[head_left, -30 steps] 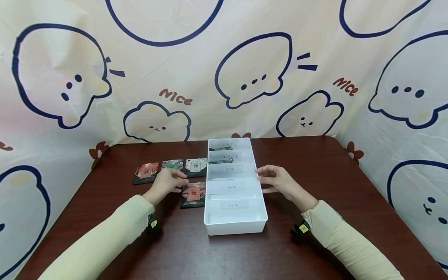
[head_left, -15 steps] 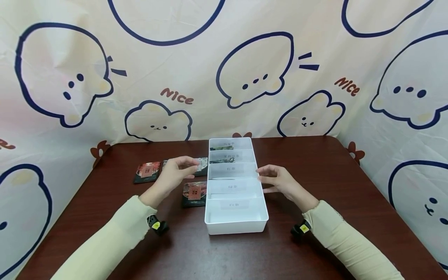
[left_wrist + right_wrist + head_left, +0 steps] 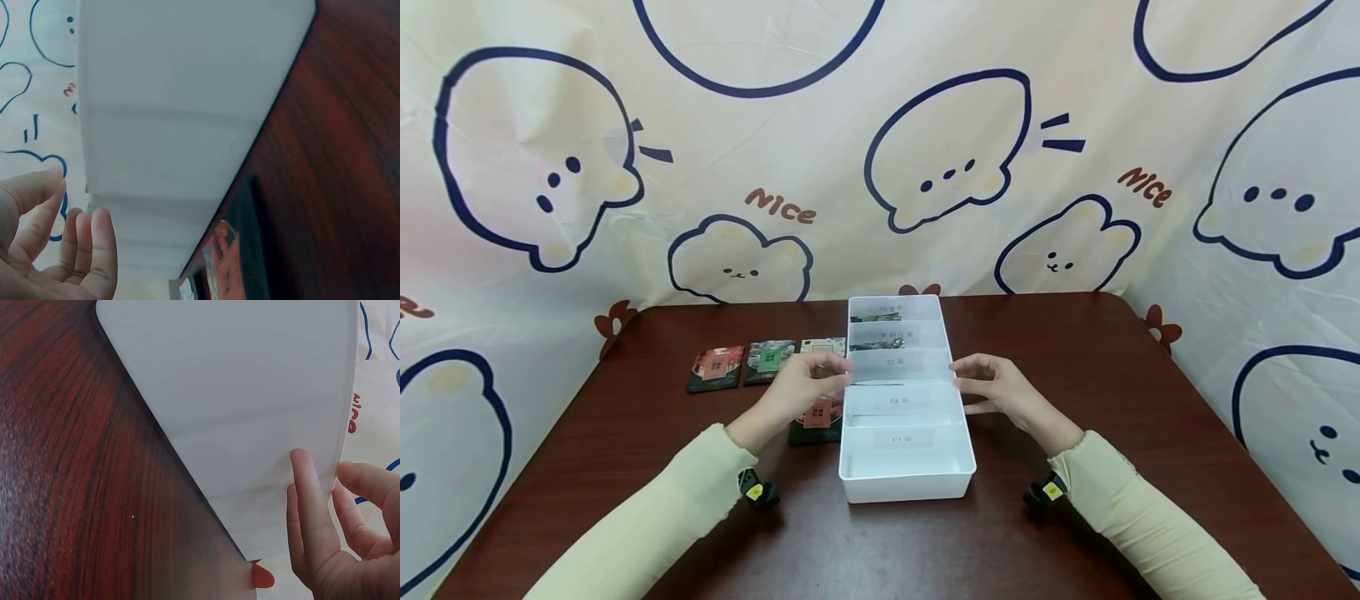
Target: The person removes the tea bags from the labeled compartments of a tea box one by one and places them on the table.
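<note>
The back and both sides of the view are covered by a pale cloth point(image 3: 820, 150) printed with blue-outlined cartoon heads and the word "Nice" in brown. In front of it a dark reddish-brown table point(image 3: 1075, 367) is seen. Two pale sleeves point(image 3: 647, 508) are stretched over it from the near side. At the middle of the table a long white box point(image 3: 907, 491) is set lengthwise, divided into five compartments in a row.

At the box's right side, the right hand point(image 3: 1003, 392) is held with fingertips laid against the outer wall and near the rim; its grip is left open. The left hand point(image 3: 801, 385) is held at the left rim, its grip loosely open and its fingers curved; whether the rim is touched cannot be told.

Left of the box, four flat packets are laid: a red one point(image 3: 715, 368), a green one point(image 3: 770, 361), a white-topped one point(image 3: 823, 343) and a nearer red one point(image 3: 817, 421), the last two partly covered by the left hand. At each wrist a small black camera point(image 3: 760, 492) is worn. In the two farthest compartments, green-patterned packet edges point(image 3: 876, 317) are shown. Each compartment is marked with a printed label point(image 3: 901, 439).
</note>
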